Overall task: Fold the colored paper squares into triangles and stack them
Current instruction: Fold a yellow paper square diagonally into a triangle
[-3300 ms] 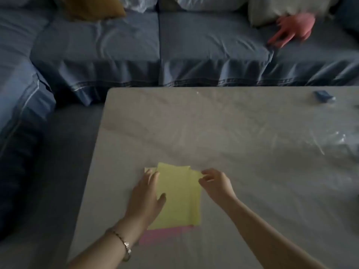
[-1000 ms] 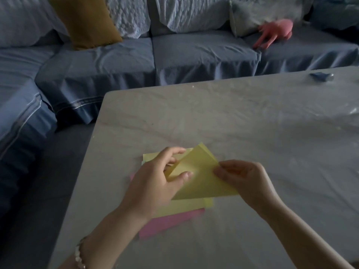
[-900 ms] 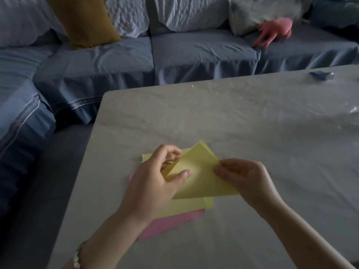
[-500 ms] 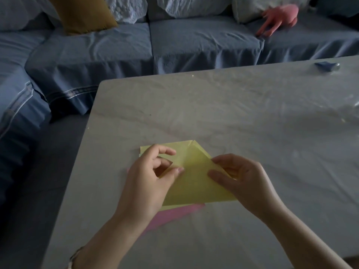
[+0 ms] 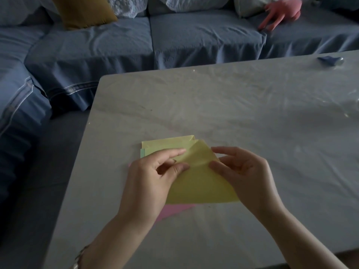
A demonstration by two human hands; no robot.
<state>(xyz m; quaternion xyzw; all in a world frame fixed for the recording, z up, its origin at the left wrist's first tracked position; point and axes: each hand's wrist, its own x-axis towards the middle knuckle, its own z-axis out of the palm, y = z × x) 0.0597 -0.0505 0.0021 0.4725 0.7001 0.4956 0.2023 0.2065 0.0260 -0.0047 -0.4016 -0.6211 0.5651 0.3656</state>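
Head view: the yellow sheet (image 5: 202, 183) is held just above the near-left part of the table (image 5: 233, 105), doubled over on itself into a rough triangle with its apex toward 12 o'clock and its long edge toward 6 o'clock. It is pinched at 9 o'clock between thumb and forefinger of the left hand (image 5: 149, 181) and at 3 o'clock by the curled fingers of the right hand (image 5: 246, 175), so both hands are closed on the paper. Three seconds ago this sheet was lying flat on the pile; a second ago it had been lifted and one corner swung across; now the fold has been lowered and the corners are being matched. The crease is judged not yet pressed, so the first triangle is unfinished and nothing is stacked. Beneath, the stack of squares (image 5: 167, 144) is seen at 11 o'clock, with a green edge (image 5: 142, 153) at 9 o'clock and a pink sheet (image 5: 174, 209) showing at 7 o'clock. Farther out at 2 o'clock a small blue object (image 5: 330, 60) lies on the table, and beyond it a blue sofa (image 5: 194, 39) is seen
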